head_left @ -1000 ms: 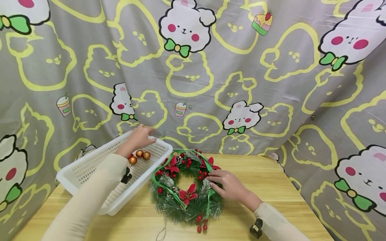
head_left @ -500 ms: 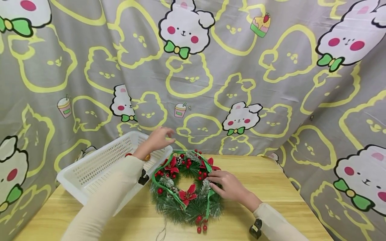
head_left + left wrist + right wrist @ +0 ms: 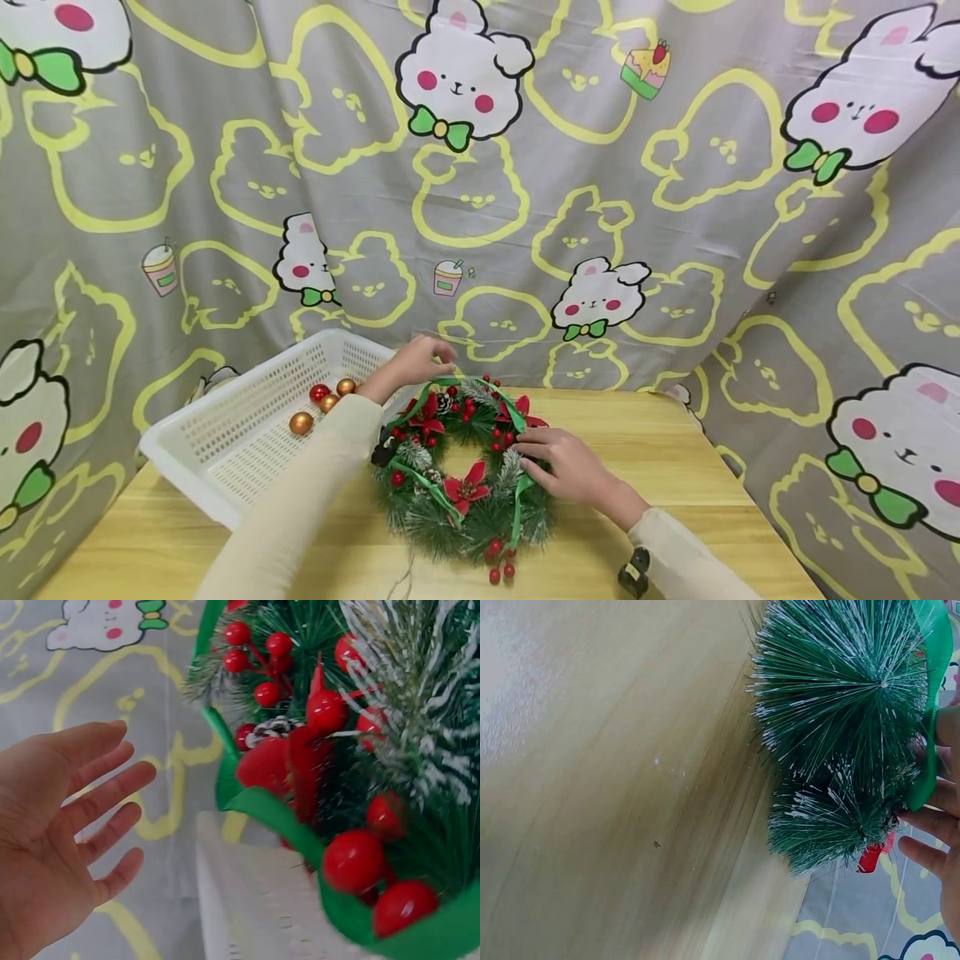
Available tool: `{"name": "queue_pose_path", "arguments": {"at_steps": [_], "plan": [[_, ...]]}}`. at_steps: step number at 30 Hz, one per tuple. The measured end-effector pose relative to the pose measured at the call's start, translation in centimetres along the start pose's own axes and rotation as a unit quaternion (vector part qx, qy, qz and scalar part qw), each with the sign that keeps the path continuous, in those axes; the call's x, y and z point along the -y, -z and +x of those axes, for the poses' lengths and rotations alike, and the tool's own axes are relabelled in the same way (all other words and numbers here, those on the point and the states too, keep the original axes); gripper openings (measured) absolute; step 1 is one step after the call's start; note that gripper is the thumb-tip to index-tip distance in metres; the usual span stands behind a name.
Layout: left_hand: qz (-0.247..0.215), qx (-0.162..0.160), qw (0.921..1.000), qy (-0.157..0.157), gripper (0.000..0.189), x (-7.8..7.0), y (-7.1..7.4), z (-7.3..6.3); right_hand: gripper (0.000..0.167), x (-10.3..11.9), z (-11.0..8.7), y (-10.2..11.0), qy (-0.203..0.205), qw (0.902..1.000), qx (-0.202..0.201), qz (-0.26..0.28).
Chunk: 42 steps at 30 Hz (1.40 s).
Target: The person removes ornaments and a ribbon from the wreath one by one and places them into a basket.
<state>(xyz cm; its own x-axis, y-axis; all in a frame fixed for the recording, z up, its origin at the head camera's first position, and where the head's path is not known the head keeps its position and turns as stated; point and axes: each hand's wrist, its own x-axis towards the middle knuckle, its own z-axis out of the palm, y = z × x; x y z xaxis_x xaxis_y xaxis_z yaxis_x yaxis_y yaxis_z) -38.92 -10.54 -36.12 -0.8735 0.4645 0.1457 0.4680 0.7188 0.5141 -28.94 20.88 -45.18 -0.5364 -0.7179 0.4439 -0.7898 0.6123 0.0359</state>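
A green Christmas wreath (image 3: pixel 427 525) lies on the table, dressed with red poinsettias (image 3: pixel 467 487), red berries, pinecones and frosted sprigs. Green ribbon (image 3: pixel 517 512) runs loosely over it. My right hand (image 3: pixel 570 471) rests on the wreath's right side, its fingers among the needles beside the ribbon in the right wrist view (image 3: pixel 930 817). Over the wreath's far left edge is my left hand (image 3: pixel 422 362), holding nothing. The left wrist view shows its fingers (image 3: pixel 112 787) spread and slightly bent, apart from the ribbon edge (image 3: pixel 277 814).
Left of the wreath stands a white plastic basket (image 3: pixel 187 487), holding several copper-coloured balls (image 3: pixel 301 423) and a red ball (image 3: pixel 319 392). A berry sprig (image 3: pixel 501 571) sticks out at the wreath's front, near a thin cord (image 3: pixel 405 579). A patterned curtain (image 3: pixel 480 208) hangs close behind the table.
My left hand has moved right, from over the basket to the wreath's far left edge. One copper ball sits further toward the basket's near left. The right hand stays put.
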Motion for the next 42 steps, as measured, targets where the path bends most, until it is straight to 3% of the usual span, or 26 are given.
{"name": "queue_pose_path", "arguments": {"at_steps": [9, 24, 42], "plan": [[0.009, 0.006, 0.9996, 0.026, 0.022, 0.8, -1.7, 0.6, 0.027, 0.1, 0.0, -0.2, 0.000, 1.0000, -0.004, 0.006], [0.063, 0.016, 0.9968, 0.046, 0.020, 1.0, -3.2, 1.3, 0.027, 0.0, -0.1, -0.4, 0.003, 0.9998, -0.014, 0.017], [0.085, 0.026, 0.9957, 0.024, 0.013, 1.0, -2.9, 1.7, 0.028, -0.2, 0.1, -0.5, 0.000, 0.9999, -0.006, 0.015]]}}
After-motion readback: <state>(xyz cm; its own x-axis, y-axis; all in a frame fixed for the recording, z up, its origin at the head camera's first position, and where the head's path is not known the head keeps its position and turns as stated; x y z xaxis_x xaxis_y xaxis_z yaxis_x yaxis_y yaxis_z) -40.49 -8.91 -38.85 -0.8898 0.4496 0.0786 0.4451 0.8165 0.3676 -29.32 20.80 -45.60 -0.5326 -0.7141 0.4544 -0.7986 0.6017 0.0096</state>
